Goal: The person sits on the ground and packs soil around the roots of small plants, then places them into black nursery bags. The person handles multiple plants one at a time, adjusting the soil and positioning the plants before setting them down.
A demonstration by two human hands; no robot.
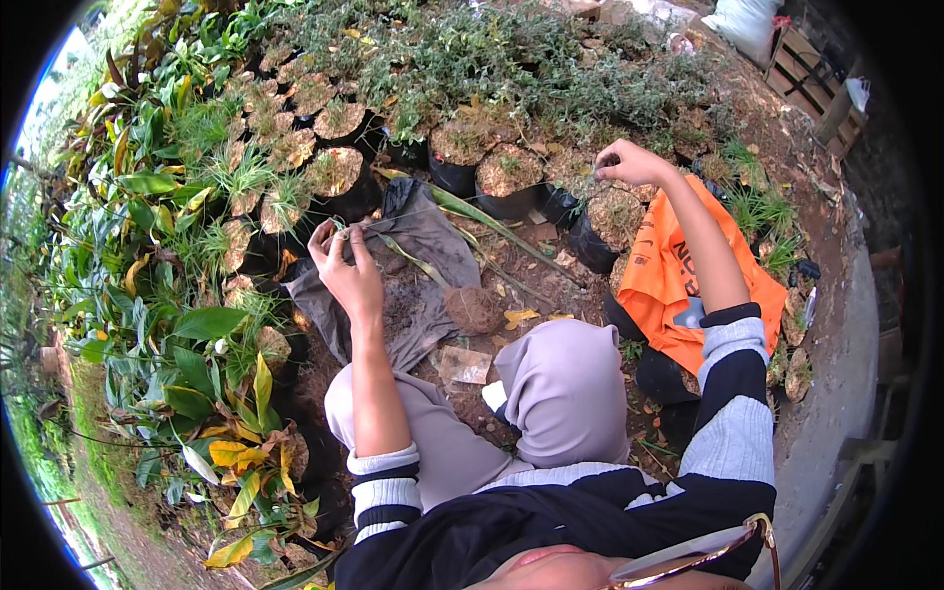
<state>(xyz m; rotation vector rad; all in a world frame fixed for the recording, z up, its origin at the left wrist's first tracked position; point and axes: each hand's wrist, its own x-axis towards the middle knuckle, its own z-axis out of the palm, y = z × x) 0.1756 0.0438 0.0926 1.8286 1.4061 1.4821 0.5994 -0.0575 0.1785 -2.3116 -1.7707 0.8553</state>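
My left hand (345,269) pinches a thin pale string (413,214) between thumb and fingertips, with a small tangle of it at the fingers. The string stretches toward my right hand (630,164), whose closed fingers grip its other part, arms spread wide. Below the string lies a dark grey plastic sheet (450,251), crumpled and soiled, on the ground. At its right edge sits a round brown ball (472,310), of soil or fibre. A long green strap-like leaf (487,221) and a smaller, yellowing leaf (413,258) lie by the sheet; whether the ball bears them I cannot tell.
Black grow bags of soil (509,177) ring the ground ahead. Leafy plants (199,346) crowd the left, and grey-green shrubs (531,66) stand at the back. An orange printed bag (664,273) lies under my right forearm. A wooden crate (800,74) stands far right.
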